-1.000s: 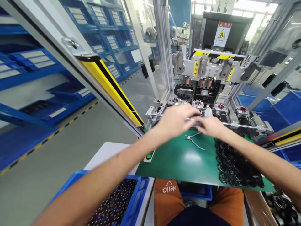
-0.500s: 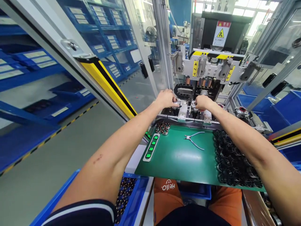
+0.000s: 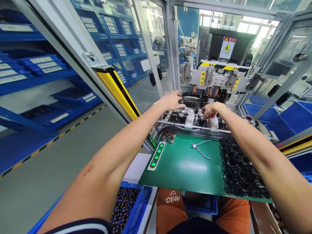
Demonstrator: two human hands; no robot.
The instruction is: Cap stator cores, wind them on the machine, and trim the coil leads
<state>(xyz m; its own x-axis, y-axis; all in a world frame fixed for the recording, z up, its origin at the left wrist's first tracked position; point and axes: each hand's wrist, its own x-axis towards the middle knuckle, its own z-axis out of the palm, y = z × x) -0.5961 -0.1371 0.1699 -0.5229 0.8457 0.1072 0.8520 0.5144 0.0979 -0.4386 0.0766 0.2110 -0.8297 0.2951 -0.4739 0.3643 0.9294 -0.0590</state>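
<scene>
My left hand (image 3: 172, 100) is at the left end of the machine's fixture row, its thumb and fingers closed around a small motor stator (image 3: 180, 97). That stator is tilted and sits just above a round metal fixture (image 3: 182, 111). My right hand (image 3: 214, 109) bends over the second fixture (image 3: 201, 114), fingers curled at a dark and copper stator (image 3: 203, 106). My palm hides part of the grip. Further right, another fixture holds a stator with red on top (image 3: 249, 119).
A green work surface (image 3: 185, 172) bears wire cutters (image 3: 200, 149), several copper stators (image 3: 168, 136), a strip of green-lit buttons (image 3: 156, 156) and rows of black ring parts (image 3: 237, 169). A blue bin (image 3: 143, 195) of stators stands at lower left. Yellow-black guards (image 3: 119, 94) flank the opening.
My left hand has raised the stator off the left fixture and tilted it. My right hand has turned, with its fingers lower at the second fixture. The camera view has tipped slightly upward.
</scene>
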